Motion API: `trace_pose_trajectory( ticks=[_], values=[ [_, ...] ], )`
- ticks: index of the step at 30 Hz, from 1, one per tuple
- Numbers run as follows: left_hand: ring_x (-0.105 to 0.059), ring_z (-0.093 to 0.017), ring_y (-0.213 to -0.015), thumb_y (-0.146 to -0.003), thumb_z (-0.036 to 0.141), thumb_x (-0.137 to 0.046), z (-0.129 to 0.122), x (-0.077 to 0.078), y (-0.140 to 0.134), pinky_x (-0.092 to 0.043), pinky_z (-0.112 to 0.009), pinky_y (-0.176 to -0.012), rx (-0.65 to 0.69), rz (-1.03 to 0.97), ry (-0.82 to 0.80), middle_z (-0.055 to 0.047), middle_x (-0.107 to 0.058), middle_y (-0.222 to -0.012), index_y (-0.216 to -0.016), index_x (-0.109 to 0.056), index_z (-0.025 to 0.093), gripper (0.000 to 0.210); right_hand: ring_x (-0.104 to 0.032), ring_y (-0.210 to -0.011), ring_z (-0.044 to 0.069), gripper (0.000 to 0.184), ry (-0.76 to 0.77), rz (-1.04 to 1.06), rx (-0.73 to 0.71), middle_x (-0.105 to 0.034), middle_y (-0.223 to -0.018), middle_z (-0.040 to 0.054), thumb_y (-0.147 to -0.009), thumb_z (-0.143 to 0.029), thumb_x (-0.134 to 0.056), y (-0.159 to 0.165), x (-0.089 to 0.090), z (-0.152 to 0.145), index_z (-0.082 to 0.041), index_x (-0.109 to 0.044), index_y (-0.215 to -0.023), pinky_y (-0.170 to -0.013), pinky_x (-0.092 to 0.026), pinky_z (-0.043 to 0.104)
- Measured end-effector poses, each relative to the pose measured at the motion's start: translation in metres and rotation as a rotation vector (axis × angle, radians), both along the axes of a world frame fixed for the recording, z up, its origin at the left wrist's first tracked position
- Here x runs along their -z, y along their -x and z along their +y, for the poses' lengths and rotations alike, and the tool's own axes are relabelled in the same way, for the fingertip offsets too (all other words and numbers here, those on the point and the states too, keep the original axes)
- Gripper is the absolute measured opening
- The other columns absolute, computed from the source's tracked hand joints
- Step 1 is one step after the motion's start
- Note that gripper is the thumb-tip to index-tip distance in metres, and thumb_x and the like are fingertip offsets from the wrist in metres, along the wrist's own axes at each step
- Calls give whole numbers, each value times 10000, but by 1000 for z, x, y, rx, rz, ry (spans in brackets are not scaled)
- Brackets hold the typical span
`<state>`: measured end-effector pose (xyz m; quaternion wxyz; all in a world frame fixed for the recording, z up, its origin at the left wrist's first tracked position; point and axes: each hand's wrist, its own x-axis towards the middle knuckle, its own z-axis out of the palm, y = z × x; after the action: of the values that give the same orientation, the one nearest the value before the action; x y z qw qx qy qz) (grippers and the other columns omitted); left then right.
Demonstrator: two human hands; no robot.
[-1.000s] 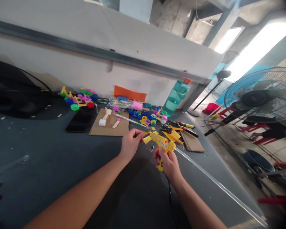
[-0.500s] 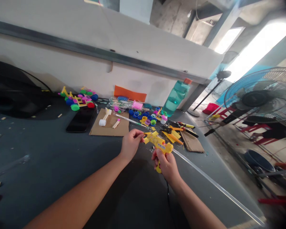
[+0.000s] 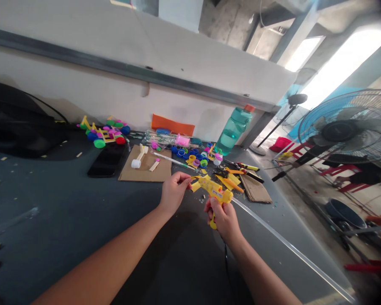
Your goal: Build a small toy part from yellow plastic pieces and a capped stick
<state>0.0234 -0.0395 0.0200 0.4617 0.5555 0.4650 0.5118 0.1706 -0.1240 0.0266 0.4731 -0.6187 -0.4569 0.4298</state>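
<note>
My right hand is wrapped round the handle of a yellow hot glue gun, with a long clear glue stick sticking out of its back end. My left hand pinches a small yellow strip, which looks like paper, close to the gun's nozzle. Whether nozzle and strip touch I cannot tell. Behind the hands a cardboard piece carries a white cap and short wooden sticks. Coloured bottle caps lie in a cluster beyond the gun.
Orange-handled pliers and a cutter lie right of the gun. A teal bottle stands at the back. Left are a phone, small cap-wheeled models and a black bag. A fan stands beyond the table's right edge.
The glue gun and my right hand have shifted very slightly to the right. My left hand stays almost in place, still pinching the yellow strip.
</note>
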Motion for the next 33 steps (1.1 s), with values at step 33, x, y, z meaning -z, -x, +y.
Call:
trace_pose_trajectory(
  ticks=[33],
  values=[
    [-644, -153, -615, -739, 330, -661, 3, 1, -1, -526, -286, -660, 17, -188, 104, 18, -637, -616, -762, -633, 178, 156, -448, -378, 98, 379, -23, 81, 52, -500, -486, -25, -804, -521, -512, -7, 2, 4, -173, -574, -669, -377, -403, 224]
  ],
)
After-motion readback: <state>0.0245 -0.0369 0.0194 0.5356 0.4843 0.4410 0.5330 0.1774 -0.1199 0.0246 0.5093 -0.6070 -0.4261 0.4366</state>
